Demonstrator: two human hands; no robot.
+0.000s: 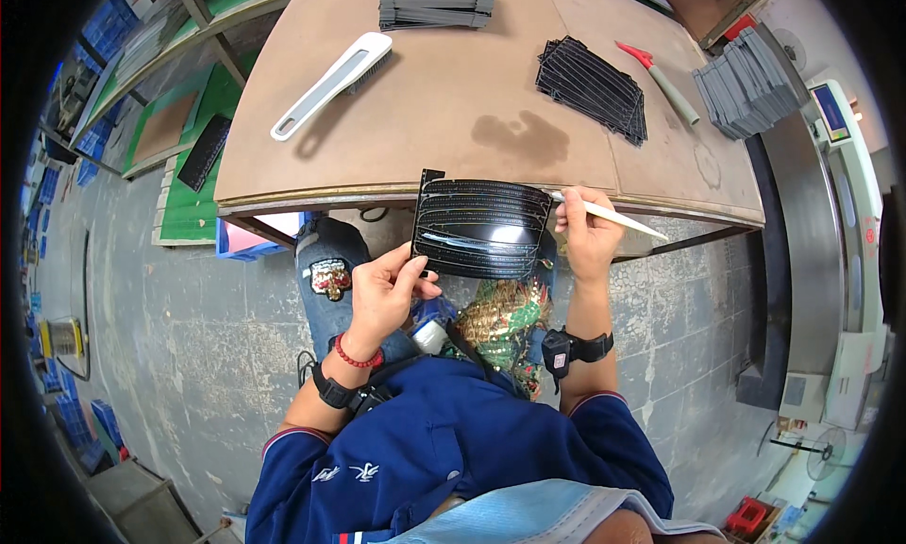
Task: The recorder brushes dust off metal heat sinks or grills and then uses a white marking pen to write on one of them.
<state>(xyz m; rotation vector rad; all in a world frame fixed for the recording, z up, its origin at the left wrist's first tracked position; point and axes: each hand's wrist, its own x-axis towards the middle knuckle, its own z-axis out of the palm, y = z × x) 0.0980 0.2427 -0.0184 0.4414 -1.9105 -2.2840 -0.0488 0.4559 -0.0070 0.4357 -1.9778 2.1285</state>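
Observation:
My left hand (387,289) pinches the lower left corner of a glossy black sheet (486,228) marked with several thin parallel strips. The sheet is held up just off the table's near edge, above my lap. In my right hand (590,233) is a slim white, pen-like tool (628,220); its tip is at the sheet's upper right corner, and I cannot tell whether it touches. On the table beyond lie a white and grey handled brush (332,83), bristles down, and a fanned stack of similar black sheets (593,89).
A brown-topped table (425,119) spans the front, with a dark wet-looking patch on it. A tall stack of dark sheets (437,3) stands at the back. At right are a red-tipped tool (661,83) and grey stacked pieces (750,86). A blue bin (247,240) sits below left.

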